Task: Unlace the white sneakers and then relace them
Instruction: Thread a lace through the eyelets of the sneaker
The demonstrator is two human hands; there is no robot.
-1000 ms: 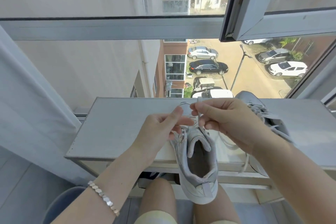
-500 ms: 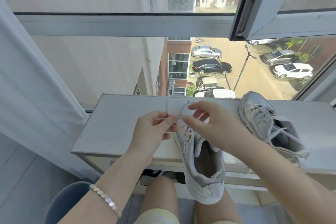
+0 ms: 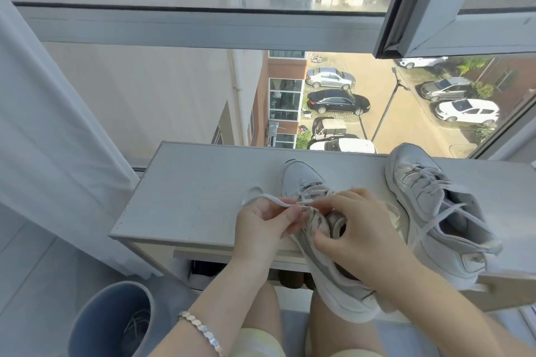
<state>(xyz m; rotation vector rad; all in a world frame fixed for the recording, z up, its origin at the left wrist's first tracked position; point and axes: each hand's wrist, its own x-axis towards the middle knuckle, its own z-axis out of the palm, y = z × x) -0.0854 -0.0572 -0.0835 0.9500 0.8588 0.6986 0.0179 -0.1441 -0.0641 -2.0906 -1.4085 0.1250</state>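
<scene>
**Both hands on the sneaker at the counter's edge**

Nearest to me on the feed, a bracelet [image 3: 203, 330] circles the left wrist, and a blue bin [image 3: 116, 319] stands on the floor to the left. A thigh [image 3: 322, 324] shows at the bottom of the view.

Just above that, the sneaker [image 3: 301, 182] lies toe-away. Its heel hangs off the front edge of the counter [image 3: 197, 182] over the thigh, and its toe rests on the counter top.

The left hand [image 3: 266, 226] is at the shoe's left side. Its grip is pinched, thumb against forefinger, on the lace [image 3: 269, 198], which loops out to the left above the counter. The right hand [image 3: 356, 238] covers the middle of the shoe. Its grip is curled, with the fingers hooked over the tongue and the thumb tucked in beside it. I cannot tell whether a lace end lies under those fingertips.

Just beside it on the right, the second sneaker [image 3: 429, 203] lies on the counter, toe toward the glass. It is laced, with loose ends trailing over its opening.

A pale curtain [image 3: 43, 139] hangs at the left. Beyond the counter is the window [image 3: 203, 29], with a sash [image 3: 452, 23] swung open at the upper right. Far below it are parked cars [image 3: 338, 101].
</scene>
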